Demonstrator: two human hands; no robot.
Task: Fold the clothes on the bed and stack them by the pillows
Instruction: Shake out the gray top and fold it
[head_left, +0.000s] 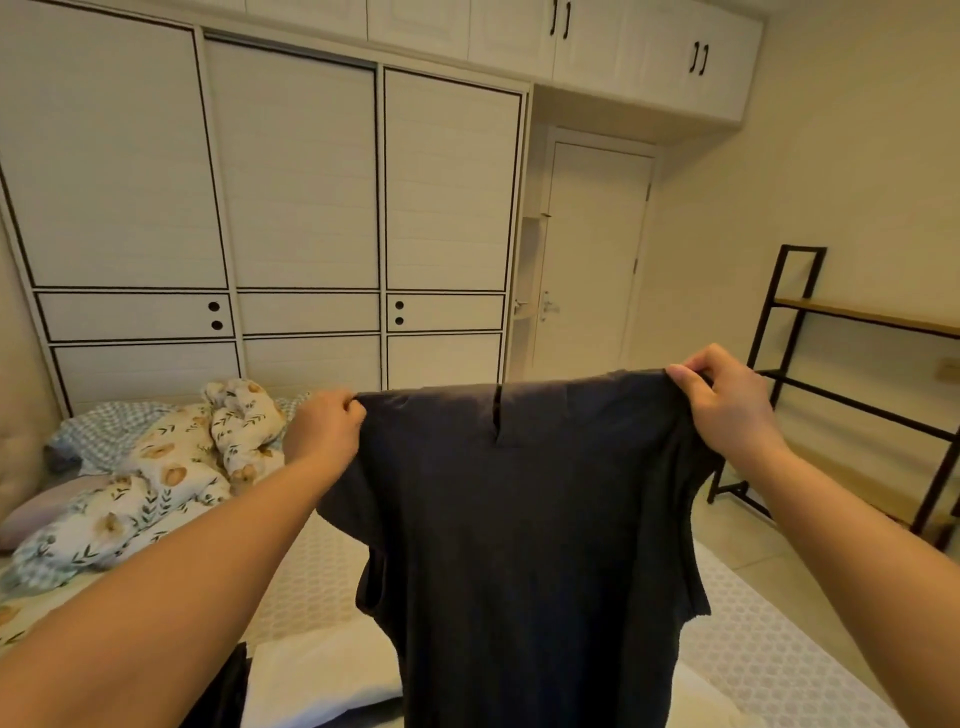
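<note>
Head view: dark shirt (524, 545) held up over the near bed (311, 577), hanging spread between both hands. Left hand (324, 431) clamped on the left shoulder, right hand (724, 402) pinching the right shoulder. Far left, floral bedding (171, 478) bunched near a checked pillow (98, 431).

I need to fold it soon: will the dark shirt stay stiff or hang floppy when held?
Probably floppy: the dark shirt sags between the left hand and right hand. It likely feels light, since the pinching fingers carry it.
</note>
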